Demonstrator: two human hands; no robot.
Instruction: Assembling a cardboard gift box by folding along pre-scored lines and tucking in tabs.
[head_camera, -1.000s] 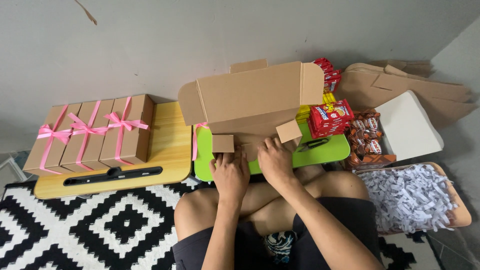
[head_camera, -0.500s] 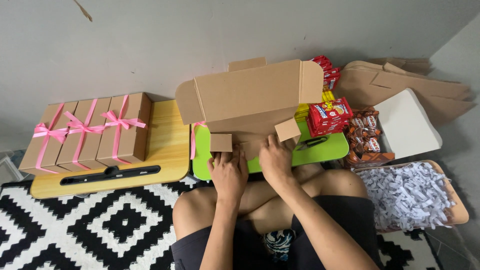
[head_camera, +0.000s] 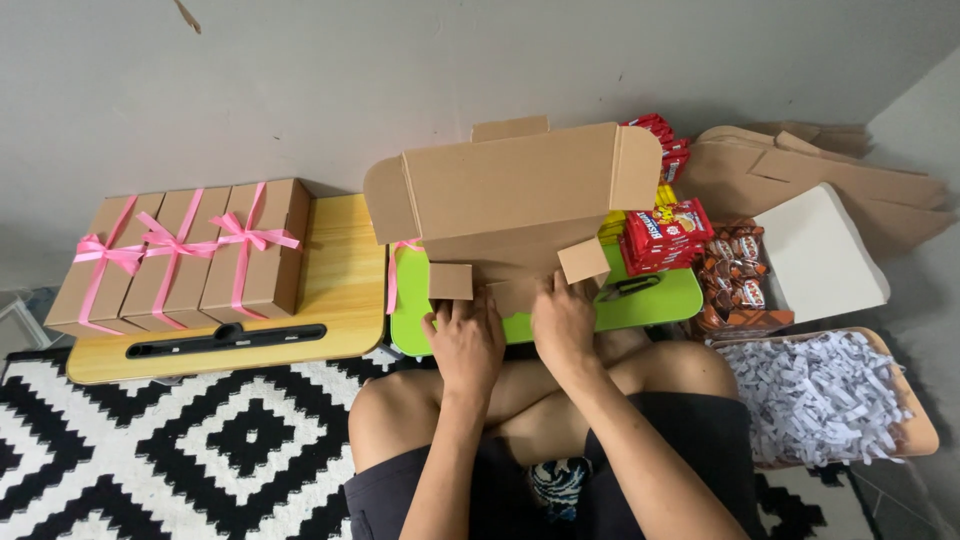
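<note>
Cardboard box (head_camera: 510, 200) under 2 hands

Both hands palm-down, side by side: left hand (head_camera: 466, 340), right hand (head_camera: 563, 322); fingers extended forward.

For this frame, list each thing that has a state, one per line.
Cardboard box: half-folded, lid and flaps open, on the green tray.
Three ribboned boxes: closed, tied with pink bows.
White box: lying tilted.
Left hand: pressing the box's front flap.
Right hand: pressing the same flap.
</note>
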